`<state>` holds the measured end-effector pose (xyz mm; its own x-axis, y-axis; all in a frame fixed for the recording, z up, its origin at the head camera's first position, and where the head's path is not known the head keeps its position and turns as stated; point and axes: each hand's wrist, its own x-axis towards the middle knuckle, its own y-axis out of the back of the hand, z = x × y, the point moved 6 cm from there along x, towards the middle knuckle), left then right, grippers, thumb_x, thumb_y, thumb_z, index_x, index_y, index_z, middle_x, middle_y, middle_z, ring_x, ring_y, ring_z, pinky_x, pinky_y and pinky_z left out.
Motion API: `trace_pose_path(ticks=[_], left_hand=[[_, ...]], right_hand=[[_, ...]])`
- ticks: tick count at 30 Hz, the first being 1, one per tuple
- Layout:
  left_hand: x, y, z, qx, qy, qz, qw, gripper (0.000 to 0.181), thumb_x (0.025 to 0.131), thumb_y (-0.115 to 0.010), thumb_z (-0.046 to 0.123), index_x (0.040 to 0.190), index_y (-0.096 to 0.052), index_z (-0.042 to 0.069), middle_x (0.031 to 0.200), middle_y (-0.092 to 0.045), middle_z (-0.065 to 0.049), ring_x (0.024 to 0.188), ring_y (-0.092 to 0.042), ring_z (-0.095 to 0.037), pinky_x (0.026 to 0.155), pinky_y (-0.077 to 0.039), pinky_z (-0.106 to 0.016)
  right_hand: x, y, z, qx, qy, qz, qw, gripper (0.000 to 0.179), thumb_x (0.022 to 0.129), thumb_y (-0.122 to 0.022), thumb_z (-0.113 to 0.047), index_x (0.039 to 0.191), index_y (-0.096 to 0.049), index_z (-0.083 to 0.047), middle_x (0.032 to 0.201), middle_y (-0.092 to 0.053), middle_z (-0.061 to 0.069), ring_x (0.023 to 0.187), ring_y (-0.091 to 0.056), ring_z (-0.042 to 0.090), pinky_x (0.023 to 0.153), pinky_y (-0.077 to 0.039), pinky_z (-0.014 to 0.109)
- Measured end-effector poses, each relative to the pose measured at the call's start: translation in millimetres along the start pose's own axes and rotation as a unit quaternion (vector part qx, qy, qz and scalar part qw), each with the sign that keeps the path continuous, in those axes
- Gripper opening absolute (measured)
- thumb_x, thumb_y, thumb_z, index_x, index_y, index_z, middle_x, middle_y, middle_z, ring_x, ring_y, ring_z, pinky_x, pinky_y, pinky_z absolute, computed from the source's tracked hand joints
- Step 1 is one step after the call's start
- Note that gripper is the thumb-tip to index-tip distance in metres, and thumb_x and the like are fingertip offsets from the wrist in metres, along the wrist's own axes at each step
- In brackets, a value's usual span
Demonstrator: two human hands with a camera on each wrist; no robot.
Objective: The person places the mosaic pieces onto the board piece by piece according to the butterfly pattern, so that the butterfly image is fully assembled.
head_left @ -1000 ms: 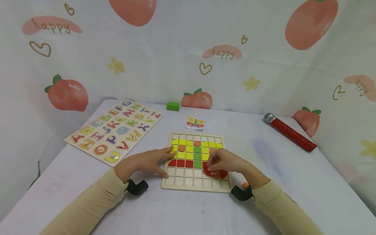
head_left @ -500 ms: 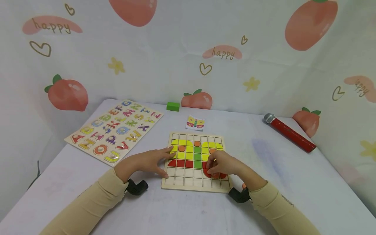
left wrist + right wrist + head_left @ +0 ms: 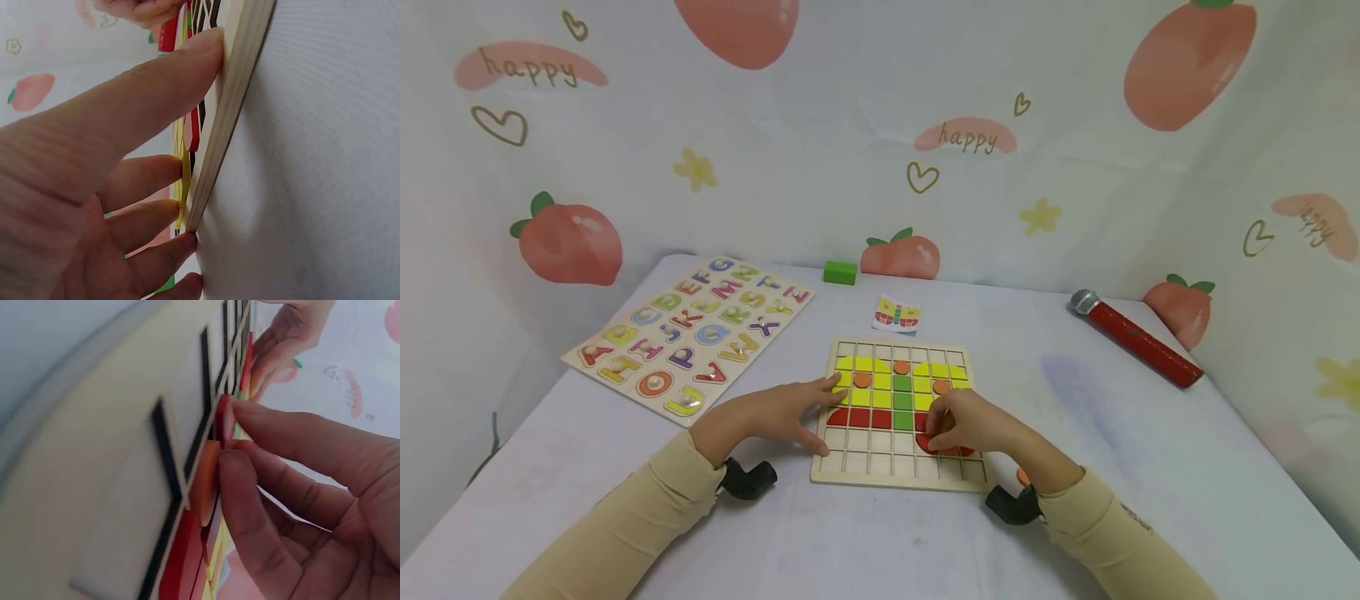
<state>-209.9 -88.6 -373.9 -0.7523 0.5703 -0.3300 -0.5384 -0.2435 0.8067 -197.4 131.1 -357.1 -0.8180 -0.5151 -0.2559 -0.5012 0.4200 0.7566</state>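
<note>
A wooden grid board (image 3: 880,470) lies on the table, bearing yellow, red, green and orange pieces arranged like a butterfly. My left hand (image 3: 771,410) rests at its left side, fingers spread, the thumb on the board's edge in the left wrist view. Over the lower right cells, my right hand (image 3: 976,422) pinches a red piece (image 3: 224,422) between thumb and fingertips, close on the grid. An orange piece (image 3: 205,487) and another red piece (image 3: 180,565) sit beside it in the right wrist view. The right hand partly hides these pieces in the head view.
A small butterfly picture card (image 3: 897,314) lies behind the board. An alphabet puzzle board (image 3: 571,358) is at the left, a green block (image 3: 839,272) at the back, a red microphone (image 3: 1138,342) at the right. An orange disc (image 3: 1023,477) lies by the right wrist.
The red piece under my right hand has gone down from a raised, tilted position to lie flatter on the grid. My left hand stays in place.
</note>
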Motion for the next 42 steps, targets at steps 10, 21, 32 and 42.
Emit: trace_pose_path(ticks=[10, 21, 32, 42], left_hand=[[-0.1, 0.7, 0.1, 0.002, 0.002, -0.003, 1.0000, 0.083, 0.073, -0.077, 0.038, 0.144, -0.038, 0.020, 0.157, -0.017, -0.001, 0.144, -0.019, -0.026, 0.114, -0.025, -0.047], [0.0, 0.0, 0.1, 0.000, 0.002, -0.008, 1.0000, 0.082, 0.074, -0.077, 0.039, 0.144, -0.037, 0.020, 0.157, -0.017, -0.001, 0.144, -0.019, -0.026, 0.114, -0.024, -0.048], [-0.6, 1.5, 1.1, 0.001, -0.001, -0.009, 1.0000, 0.083, 0.074, -0.077, 0.038, 0.144, -0.037, 0.019, 0.157, -0.016, -0.003, 0.144, -0.018, -0.027, 0.114, -0.024, -0.048], [1.4, 1.2, -0.2, 0.005, 0.000, -0.008, 1.0000, 0.083, 0.073, -0.077, 0.040, 0.144, -0.036, 0.021, 0.157, -0.016, -0.003, 0.144, -0.018, -0.027, 0.114, -0.024, -0.048]], right_hand=[[-1.1, 0.6, -2.5, -0.012, 0.009, 0.009, 0.9999, 0.010, 0.077, -0.074, -0.010, 0.076, -0.065, -0.007, 0.069, -0.061, -0.001, 0.062, -0.052, 0.009, 0.058, -0.048, 0.018], [-3.7, 0.4, 4.9, 0.004, -0.002, 0.004, 1.0000, 0.012, 0.079, -0.073, -0.014, 0.073, -0.065, -0.007, 0.066, -0.060, -0.002, 0.059, -0.051, 0.009, 0.054, -0.046, 0.021], [-54.0, 28.4, 61.4, 0.081, -0.035, 0.022, 0.9959, 0.018, 0.083, -0.069, -0.020, 0.091, -0.067, -0.004, 0.084, -0.065, 0.003, 0.075, -0.056, 0.015, 0.066, -0.051, 0.021], [-114.4, 35.5, 98.1, 0.124, -0.084, 0.024, 0.9884, 0.028, 0.082, -0.070, -0.018, 0.100, -0.065, 0.003, 0.089, -0.065, 0.008, 0.077, -0.057, 0.011, 0.066, -0.052, 0.021]])
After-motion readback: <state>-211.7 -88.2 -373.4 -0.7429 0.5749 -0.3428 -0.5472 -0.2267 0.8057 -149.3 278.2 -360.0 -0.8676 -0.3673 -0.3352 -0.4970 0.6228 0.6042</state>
